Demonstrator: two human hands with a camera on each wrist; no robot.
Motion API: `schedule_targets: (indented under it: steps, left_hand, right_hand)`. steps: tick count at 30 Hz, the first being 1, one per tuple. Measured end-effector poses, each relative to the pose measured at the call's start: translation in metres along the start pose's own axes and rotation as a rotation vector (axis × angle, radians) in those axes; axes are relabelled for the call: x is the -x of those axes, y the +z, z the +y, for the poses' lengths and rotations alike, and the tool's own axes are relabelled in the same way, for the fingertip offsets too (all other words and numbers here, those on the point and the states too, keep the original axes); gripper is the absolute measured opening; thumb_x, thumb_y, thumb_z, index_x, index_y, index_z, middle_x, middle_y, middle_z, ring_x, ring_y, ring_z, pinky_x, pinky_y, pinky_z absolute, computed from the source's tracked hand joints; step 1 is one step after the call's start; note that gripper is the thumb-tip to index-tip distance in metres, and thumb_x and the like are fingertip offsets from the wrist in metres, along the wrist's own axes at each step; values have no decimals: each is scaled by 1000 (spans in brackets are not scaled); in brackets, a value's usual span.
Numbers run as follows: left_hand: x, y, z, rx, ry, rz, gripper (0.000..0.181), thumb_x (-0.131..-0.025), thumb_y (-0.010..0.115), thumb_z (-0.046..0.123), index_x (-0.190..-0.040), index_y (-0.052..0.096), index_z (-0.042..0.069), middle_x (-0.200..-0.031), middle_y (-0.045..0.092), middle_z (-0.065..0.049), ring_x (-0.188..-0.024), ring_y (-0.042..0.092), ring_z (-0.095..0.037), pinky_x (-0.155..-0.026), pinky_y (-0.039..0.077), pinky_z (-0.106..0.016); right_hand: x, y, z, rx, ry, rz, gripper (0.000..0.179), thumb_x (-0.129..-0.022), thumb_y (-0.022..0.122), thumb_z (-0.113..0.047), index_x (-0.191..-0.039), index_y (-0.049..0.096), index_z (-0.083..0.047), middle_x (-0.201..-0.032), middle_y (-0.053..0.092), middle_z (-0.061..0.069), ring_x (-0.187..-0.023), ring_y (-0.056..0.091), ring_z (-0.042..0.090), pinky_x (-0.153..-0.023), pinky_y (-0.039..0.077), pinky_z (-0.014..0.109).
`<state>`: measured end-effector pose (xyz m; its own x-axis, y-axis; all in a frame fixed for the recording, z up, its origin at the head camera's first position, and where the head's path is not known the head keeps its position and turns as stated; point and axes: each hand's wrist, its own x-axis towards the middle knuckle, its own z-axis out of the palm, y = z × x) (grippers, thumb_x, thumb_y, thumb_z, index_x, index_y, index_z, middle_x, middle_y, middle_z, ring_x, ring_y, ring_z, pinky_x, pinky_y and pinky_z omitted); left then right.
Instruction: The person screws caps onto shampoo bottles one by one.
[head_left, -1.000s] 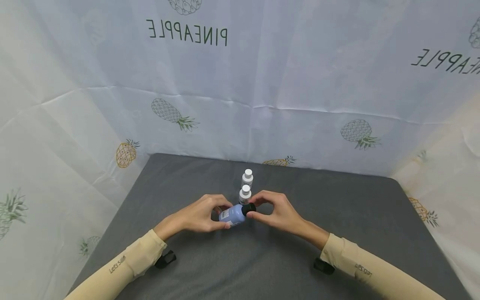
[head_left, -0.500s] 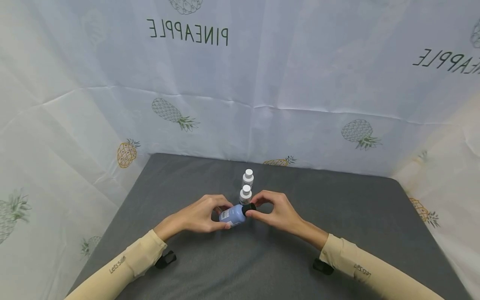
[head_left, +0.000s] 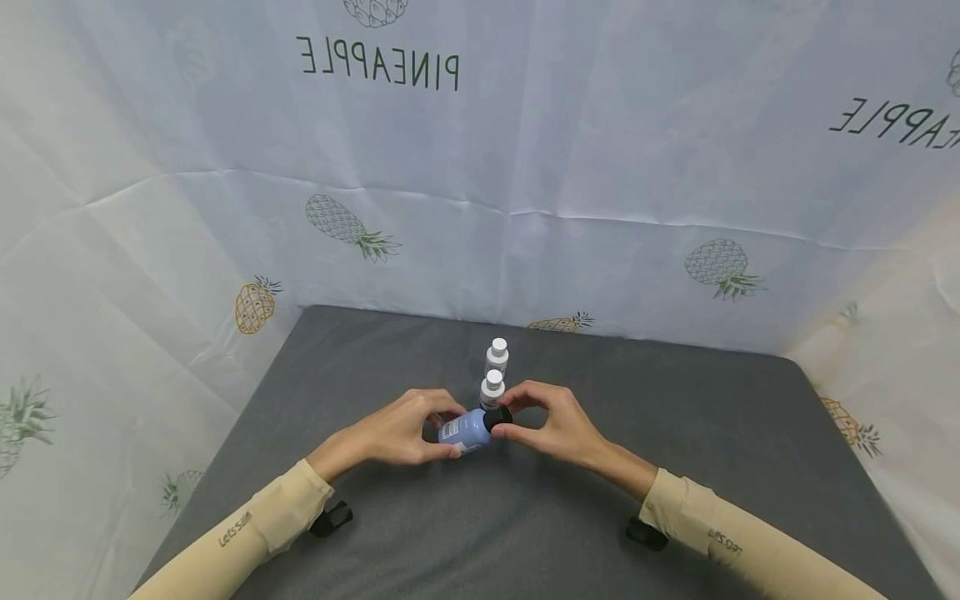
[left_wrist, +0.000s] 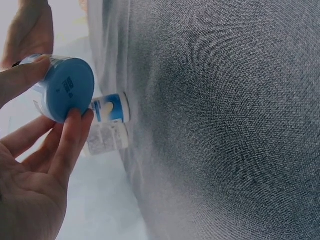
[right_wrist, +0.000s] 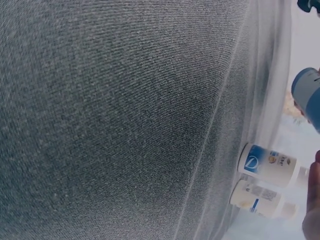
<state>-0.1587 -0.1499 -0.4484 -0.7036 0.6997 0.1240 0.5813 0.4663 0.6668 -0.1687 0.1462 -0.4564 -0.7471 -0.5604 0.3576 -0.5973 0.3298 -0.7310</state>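
Note:
A blue bottle (head_left: 465, 431) with a black cap (head_left: 498, 417) is tilted on its side, its cap to the right. My left hand (head_left: 408, 425) grips the body between thumb and fingers. The thumb and fingertips of my right hand (head_left: 558, 425) pinch the cap. In the left wrist view the round blue base of the bottle (left_wrist: 70, 91) faces the camera, raised off the table. Only a sliver of my right hand (right_wrist: 314, 200) shows in the right wrist view, by the edge, with part of the bottle body (right_wrist: 308, 95).
Just behind the blue bottle stand two white bottles with white caps, a nearer one (head_left: 492, 392) and a farther one (head_left: 497, 357). They are upright on the dark grey table cloth (head_left: 637, 392). A pineapple-print curtain (head_left: 570, 167) encloses the table's back and sides.

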Motion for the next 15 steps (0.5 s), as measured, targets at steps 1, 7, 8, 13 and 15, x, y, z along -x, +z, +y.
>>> schedule_targets:
  steps: [1, 7, 8, 13, 15]
  left_hand:
    - [0, 0, 0, 0, 2, 0, 39, -96, 85, 25, -128, 75, 6, -117, 76, -4, -98, 73, -6, -88, 67, -35]
    - [1, 0, -1, -3, 6, 2, 39, -96, 85, 27, -128, 75, 6, -117, 76, -4, -98, 73, -6, -88, 66, -30]
    - [2, 0, -1, -3, 5, 2, 39, -96, 85, 27, -128, 75, 7, -117, 76, -4, -98, 73, -6, -88, 65, -29]
    - [2, -1, 0, 2, 7, -3, 40, -96, 85, 27, -129, 75, 7, -119, 76, -4, -99, 73, -6, -88, 64, -25]
    - [2, -1, 0, 5, 9, -8, 40, -96, 85, 27, -129, 75, 7, -118, 76, -4, -100, 73, -7, -88, 64, -25]
  right_hand:
    - [0, -1, 0, -20, -8, -16, 36, -88, 93, -20, -120, 78, -11, -113, 80, 1, -105, 76, 10, -98, 66, 34]
    - [-2, -6, 1, -130, -115, -118, 49, -91, 89, -12, -136, 71, -11, -130, 75, 15, -123, 74, 22, -110, 61, 33]
    - [-2, -7, 1, -137, -136, -128, 50, -91, 89, -10, -138, 70, -10, -132, 74, 16, -124, 74, 24, -111, 60, 33]
    - [-4, -13, 0, -144, -190, -167, 51, -91, 82, 6, -139, 68, 0, -136, 72, 17, -129, 71, 27, -112, 59, 31]
    - [-5, -15, -1, -118, -196, -179, 52, -90, 80, 9, -139, 69, -2, -138, 73, 16, -130, 71, 26, -110, 60, 32]
